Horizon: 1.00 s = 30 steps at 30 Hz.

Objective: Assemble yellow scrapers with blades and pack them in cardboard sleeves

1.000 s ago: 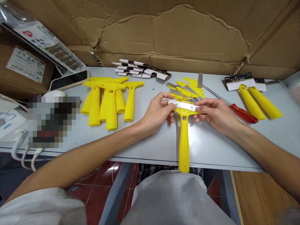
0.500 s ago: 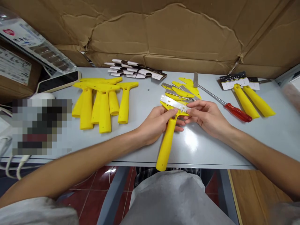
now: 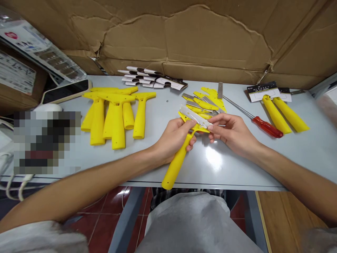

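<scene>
My left hand (image 3: 177,137) is closed round the neck of a yellow scraper handle (image 3: 177,164), whose grip slants down toward the table's front edge. A flat metal blade (image 3: 193,115), shiny as if in clear film, lies along the scraper's wide head, with my left thumb on it. The thumb and fingers of my right hand (image 3: 229,131) pinch the right end of the blade at the head. Just behind the hands is a heap of yellow plates and metal blades (image 3: 206,102).
Several yellow handles (image 3: 118,123) lie at the left near a phone (image 3: 65,92). Folded cards (image 3: 152,78) sit at the back. To the right are a red screwdriver (image 3: 265,126) and two carded scrapers (image 3: 277,114). Cardboard (image 3: 168,38) stands behind the table (image 3: 150,172).
The scraper's grip has swung to the left at its lower end, and its head has tilted. My left fingers have curled further round the neck. My right hand stays at the blade's right end.
</scene>
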{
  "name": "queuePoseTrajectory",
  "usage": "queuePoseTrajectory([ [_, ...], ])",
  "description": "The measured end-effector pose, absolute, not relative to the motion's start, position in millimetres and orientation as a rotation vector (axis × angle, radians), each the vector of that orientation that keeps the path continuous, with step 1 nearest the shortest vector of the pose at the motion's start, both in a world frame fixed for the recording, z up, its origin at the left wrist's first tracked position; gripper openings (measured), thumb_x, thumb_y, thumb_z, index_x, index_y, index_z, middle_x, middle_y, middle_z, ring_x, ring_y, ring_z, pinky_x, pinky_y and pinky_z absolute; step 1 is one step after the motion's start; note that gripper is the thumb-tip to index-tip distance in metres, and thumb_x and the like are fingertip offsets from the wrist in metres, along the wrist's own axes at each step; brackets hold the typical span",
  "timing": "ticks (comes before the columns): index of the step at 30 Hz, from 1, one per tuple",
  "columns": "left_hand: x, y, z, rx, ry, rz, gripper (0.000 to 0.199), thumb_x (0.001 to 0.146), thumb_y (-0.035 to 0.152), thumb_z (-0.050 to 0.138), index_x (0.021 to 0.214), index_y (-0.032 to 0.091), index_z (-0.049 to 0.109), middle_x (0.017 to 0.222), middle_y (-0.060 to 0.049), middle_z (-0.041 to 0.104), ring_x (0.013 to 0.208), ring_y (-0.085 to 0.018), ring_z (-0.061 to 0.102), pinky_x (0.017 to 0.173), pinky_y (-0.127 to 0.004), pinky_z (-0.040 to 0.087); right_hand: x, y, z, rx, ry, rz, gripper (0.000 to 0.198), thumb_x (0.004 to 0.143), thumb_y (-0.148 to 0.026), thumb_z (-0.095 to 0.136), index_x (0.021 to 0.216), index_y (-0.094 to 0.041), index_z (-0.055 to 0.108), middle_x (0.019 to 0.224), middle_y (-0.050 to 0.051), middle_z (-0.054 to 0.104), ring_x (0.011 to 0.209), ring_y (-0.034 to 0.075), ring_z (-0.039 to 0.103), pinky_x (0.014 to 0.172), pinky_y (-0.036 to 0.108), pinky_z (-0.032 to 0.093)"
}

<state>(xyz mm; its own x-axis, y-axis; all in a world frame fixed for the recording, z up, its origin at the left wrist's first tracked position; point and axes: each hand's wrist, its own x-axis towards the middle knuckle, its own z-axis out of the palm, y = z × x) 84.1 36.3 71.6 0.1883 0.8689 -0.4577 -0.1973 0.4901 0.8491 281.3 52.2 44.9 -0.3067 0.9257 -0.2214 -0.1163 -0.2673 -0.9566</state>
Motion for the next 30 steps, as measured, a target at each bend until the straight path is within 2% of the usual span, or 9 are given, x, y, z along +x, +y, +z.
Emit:
queuePoseTrajectory([
  [4,84.3,36.9,72.6,0.739,1.14,0.854,0.013,0.1,0.025,0.059,0.099,0.015,0.067,0.052,0.003,0.054,0.038,-0.01,0.043,0.038,-0.02,0.034,283.5,51.9,41.8,-1.068,-1.249,1.7,0.055,0.072,-0.044,0.097,0.109,-0.016,0.068,0.092,0.004,0.072,0.066,0.012,0.069,0.065,0.029,0.063],
  [8,83.8,36.0,71.6,0.74,1.129,0.861,0.014,0.101,0.023,0.057,0.099,0.014,0.068,0.06,-0.001,0.061,0.039,-0.009,0.044,0.037,-0.02,0.035,291.1,57.5,47.3,-1.093,-1.39,1.627,0.055,0.083,-0.058,0.086,0.117,-0.018,0.069,0.091,0.005,0.072,0.068,0.014,0.069,0.064,0.032,0.062],
  [11,81.6,36.5,70.8,0.741,1.122,0.866,0.012,0.099,0.024,0.061,0.098,0.014,0.068,0.073,-0.005,0.07,0.041,-0.008,0.047,0.036,-0.02,0.035,305.0,68.7,55.3,-1.227,-1.573,1.29,0.052,0.086,-0.062,0.082,0.109,-0.017,0.072,0.083,0.006,0.071,0.063,0.012,0.064,0.06,0.029,0.056],
  [15,74.6,45.8,70.3,0.747,1.147,0.899,0.011,0.097,0.024,0.063,0.096,0.014,0.067,0.079,-0.008,0.073,0.043,-0.008,0.049,0.035,-0.02,0.036,328.8,87.2,59.7,-1.428,-1.914,0.621,0.029,0.09,-0.046,0.077,0.093,-0.018,0.076,0.083,0.007,0.073,0.064,0.011,0.06,0.064,0.027,0.048],
  [17,70.2,53.5,69.5,0.748,1.158,0.962,0.009,0.096,0.024,0.065,0.094,0.014,0.066,0.085,-0.01,0.075,0.044,-0.008,0.051,0.036,-0.02,0.038,338.4,94.5,58.7,-1.482,-2.028,0.45,0.024,0.091,-0.041,0.072,0.092,-0.018,0.078,0.083,0.006,0.074,0.065,0.011,0.059,0.066,0.027,0.046],
  [30,64.2,66.5,65.5,0.684,1.176,1.027,0.008,0.092,0.022,0.068,0.093,0.015,0.063,0.086,-0.01,0.076,0.045,-0.009,0.054,0.035,-0.021,0.041,347.3,101.7,58.1,-1.54,-2.222,0.446,0.026,0.094,-0.04,0.065,0.092,-0.017,0.077,0.076,0.003,0.071,0.063,0.01,0.057,0.065,0.025,0.042],
])
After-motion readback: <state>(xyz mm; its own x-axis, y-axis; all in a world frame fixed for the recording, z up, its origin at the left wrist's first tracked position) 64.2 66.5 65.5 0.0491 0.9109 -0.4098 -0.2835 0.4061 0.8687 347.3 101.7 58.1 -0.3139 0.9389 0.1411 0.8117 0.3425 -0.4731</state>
